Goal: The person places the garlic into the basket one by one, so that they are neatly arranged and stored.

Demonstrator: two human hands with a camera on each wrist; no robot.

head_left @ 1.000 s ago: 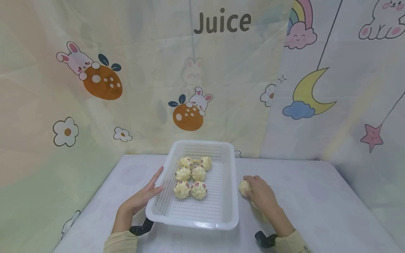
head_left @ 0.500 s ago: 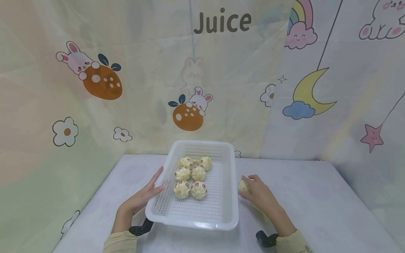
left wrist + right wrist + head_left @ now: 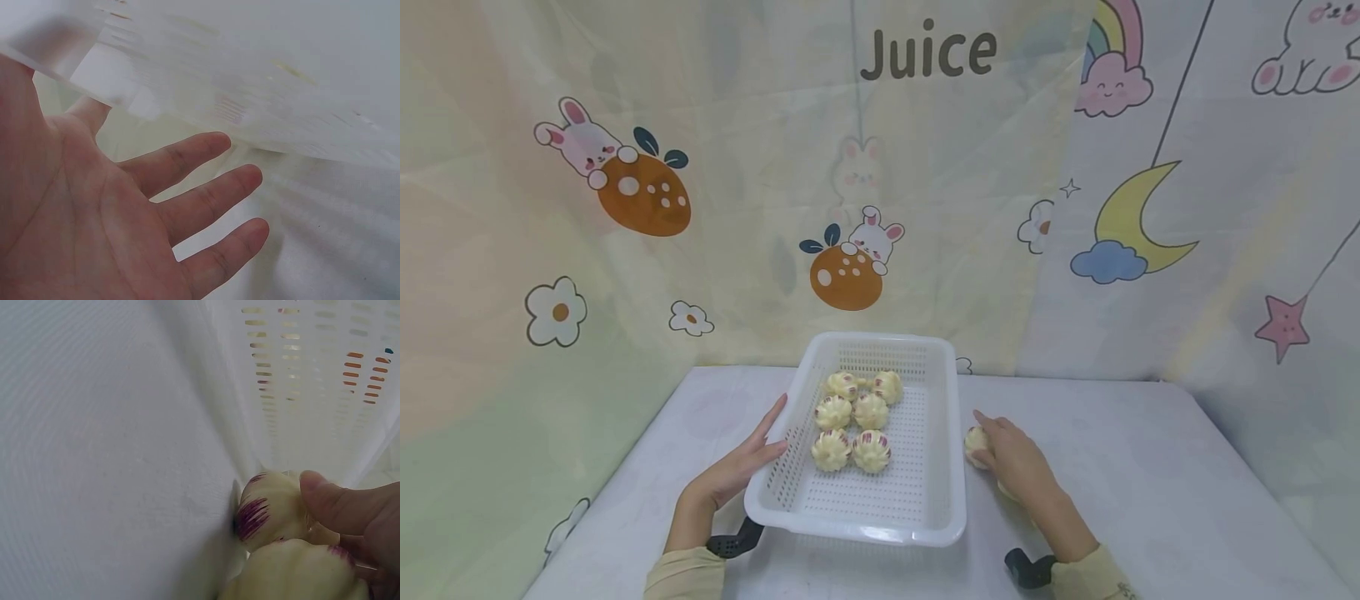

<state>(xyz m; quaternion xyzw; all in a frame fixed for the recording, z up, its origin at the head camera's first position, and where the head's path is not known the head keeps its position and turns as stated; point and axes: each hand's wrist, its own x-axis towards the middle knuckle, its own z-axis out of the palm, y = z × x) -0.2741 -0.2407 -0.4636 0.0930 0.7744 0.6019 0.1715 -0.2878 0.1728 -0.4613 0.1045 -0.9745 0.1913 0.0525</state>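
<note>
A white plastic basket (image 3: pixel 857 533) with slotted walls holds several cream garlic bulbs (image 3: pixel 872 451) with purple streaks, grouped on its left side. My left hand (image 3: pixel 741 467) is against the basket's left wall; in the left wrist view its fingers are straight and spread beneath the basket's pale underside. To the right of the basket, my right hand (image 3: pixel 1018 462) grips a garlic bulb (image 3: pixel 975 446) with the thumb on its near side. A second bulb (image 3: pixel 300 575) shows close to the held one in the right wrist view, and is mostly hidden under the hand in the head view.
A table with a white cloth (image 3: pixel 1150 483) bears everything. Behind it hangs a printed curtain (image 3: pixel 737 208) with cartoon rabbits and the word Juice. Black wrist mounts (image 3: pixel 1030 569) sit at both sleeves. The basket's slotted side wall (image 3: pixel 306 381) rises right beside the held bulb.
My right hand has shifted slightly with its index finger now pointing out past the bulb, which has turned to show more purple. The left hand and basket have stayed put.
</note>
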